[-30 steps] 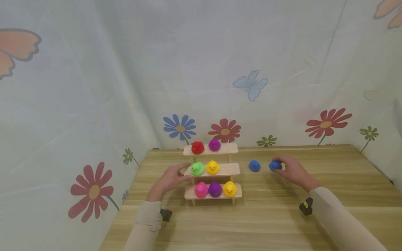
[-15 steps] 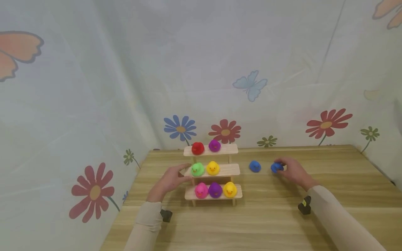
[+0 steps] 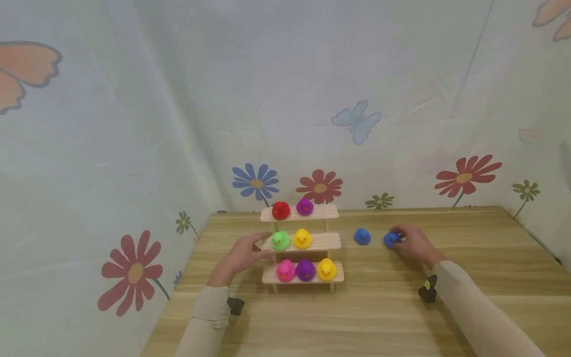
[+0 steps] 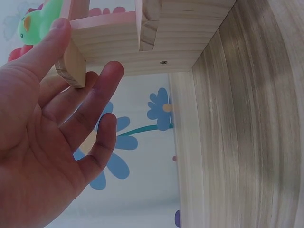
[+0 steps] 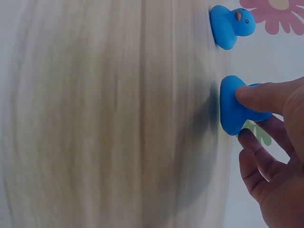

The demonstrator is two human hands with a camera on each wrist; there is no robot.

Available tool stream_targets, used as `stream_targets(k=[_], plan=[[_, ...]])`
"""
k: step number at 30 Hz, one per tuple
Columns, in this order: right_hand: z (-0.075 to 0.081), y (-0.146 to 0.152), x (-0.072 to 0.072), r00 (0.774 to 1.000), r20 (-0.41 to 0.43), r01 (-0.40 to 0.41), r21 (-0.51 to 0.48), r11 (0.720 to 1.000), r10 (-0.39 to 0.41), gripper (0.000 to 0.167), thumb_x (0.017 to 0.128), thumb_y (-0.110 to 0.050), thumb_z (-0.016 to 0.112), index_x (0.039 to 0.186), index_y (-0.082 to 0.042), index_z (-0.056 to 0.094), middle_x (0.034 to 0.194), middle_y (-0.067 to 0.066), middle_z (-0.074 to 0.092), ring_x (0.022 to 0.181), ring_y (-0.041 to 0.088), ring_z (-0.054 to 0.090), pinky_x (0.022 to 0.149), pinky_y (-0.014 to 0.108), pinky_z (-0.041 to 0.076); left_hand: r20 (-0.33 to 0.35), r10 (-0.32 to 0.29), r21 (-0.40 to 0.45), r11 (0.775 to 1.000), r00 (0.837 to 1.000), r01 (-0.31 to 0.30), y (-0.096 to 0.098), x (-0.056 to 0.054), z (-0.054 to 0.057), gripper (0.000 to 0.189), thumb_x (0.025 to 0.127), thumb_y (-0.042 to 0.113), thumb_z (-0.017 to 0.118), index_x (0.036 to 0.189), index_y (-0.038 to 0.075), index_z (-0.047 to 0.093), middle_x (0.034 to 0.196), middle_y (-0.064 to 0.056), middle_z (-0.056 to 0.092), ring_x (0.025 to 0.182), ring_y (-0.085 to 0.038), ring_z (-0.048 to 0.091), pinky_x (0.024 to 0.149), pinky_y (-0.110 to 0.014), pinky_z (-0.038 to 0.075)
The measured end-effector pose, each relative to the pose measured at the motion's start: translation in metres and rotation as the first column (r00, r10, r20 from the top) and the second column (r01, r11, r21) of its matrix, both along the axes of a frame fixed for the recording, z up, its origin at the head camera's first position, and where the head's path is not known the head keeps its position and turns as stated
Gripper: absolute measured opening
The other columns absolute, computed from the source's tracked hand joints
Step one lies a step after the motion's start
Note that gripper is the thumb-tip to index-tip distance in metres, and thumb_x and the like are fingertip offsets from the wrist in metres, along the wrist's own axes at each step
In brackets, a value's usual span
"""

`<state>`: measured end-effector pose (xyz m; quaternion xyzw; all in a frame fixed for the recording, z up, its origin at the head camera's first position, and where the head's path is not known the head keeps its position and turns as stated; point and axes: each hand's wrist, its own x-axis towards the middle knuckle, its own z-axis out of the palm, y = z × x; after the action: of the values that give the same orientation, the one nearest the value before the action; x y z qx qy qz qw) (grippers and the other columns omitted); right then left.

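Observation:
My right hand pinches a blue rubber duck between thumb and fingers at the right of the table. In the right wrist view the thumb presses on this duck's side; whether its base touches the table I cannot tell. A second blue rubber duck sits on the table to its left. My left hand grips the left end of the three-tier wooden shelf stand at the middle tier. Beside the left fingertips sits a green rubber duck; in the left wrist view, the ring and little fingers reach below the board.
On the top tier are a red duck and a purple duck. A yellow duck is on the middle tier. Pink, purple and yellow ducks line the bottom tier. A flowered curtain hangs behind the table.
The blue duck in my right hand has turned and shifted slightly toward me, and my right wrist has moved a little left. The left hand and stand have stayed in place.

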<state>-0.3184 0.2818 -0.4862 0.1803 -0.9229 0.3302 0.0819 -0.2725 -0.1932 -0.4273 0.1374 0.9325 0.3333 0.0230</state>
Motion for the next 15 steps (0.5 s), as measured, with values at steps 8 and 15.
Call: stream_targets(k=[8, 15], plan=[[-0.01, 0.002, -0.006, 0.999, 0.026, 0.021, -0.007, 1.0, -0.021, 0.028, 0.076, -0.001, 0.07, 0.102, 0.003, 0.061, 0.1, 0.019, 0.065, 0.095, 0.04, 0.059, 0.08, 0.053, 0.047, 0.016, 0.013, -0.017, 1.0, 1.0, -0.013, -0.001, -0.001, -0.002, 0.059, 0.081, 0.034, 0.073, 0.134, 0.02, 0.052, 0.125, -0.005, 0.058, 0.081, -0.014, 0.059, 0.068, -0.028, 0.05], [-0.012, 0.003, -0.007, 0.999, 0.033, 0.04, -0.013, 0.999, -0.04, 0.029, 0.074, 0.001, 0.069, 0.102, 0.003, 0.061, 0.101, 0.02, 0.064, 0.096, 0.041, 0.058, 0.082, 0.054, 0.046, 0.02, 0.011, -0.023, 1.0, 1.0, -0.011, 0.0, 0.0, 0.001, 0.058, 0.082, 0.033, 0.073, 0.134, 0.02, 0.052, 0.126, -0.005, 0.058, 0.083, -0.014, 0.059, 0.069, -0.028, 0.051]])
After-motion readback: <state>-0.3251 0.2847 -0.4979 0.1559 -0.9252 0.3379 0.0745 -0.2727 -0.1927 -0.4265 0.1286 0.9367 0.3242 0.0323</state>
